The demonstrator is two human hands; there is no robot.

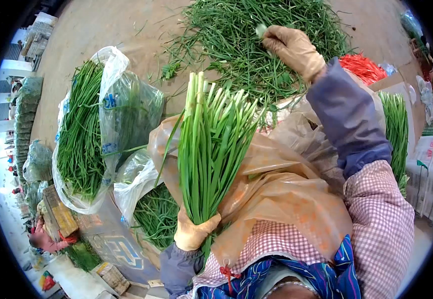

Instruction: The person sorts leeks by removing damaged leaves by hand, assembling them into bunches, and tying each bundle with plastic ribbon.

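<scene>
My left hand [195,231], in a tan glove, is closed around the lower part of a bunch of garlic chives [209,149]. The bunch stands upright over my lap, pale cut ends upward and green leaves running down through my fist. Out to the upper right is my right hand [296,50], also gloved, with its fingers pinched together. A small pale piece [261,31] shows at its fingertips, too blurred to name. Beneath that hand spreads a large heap of loose green leaves [246,45] on the floor. A brownish plastic sheet [286,199] covers my lap.
To the left, a clear plastic bag [114,65] holds long green chives. Another bag of greens [156,214] sits nearer my left arm. Red strips [361,69] lie at the upper right, beside more upright chives [395,134]. Far left, a person in pink [47,239] bends over greens.
</scene>
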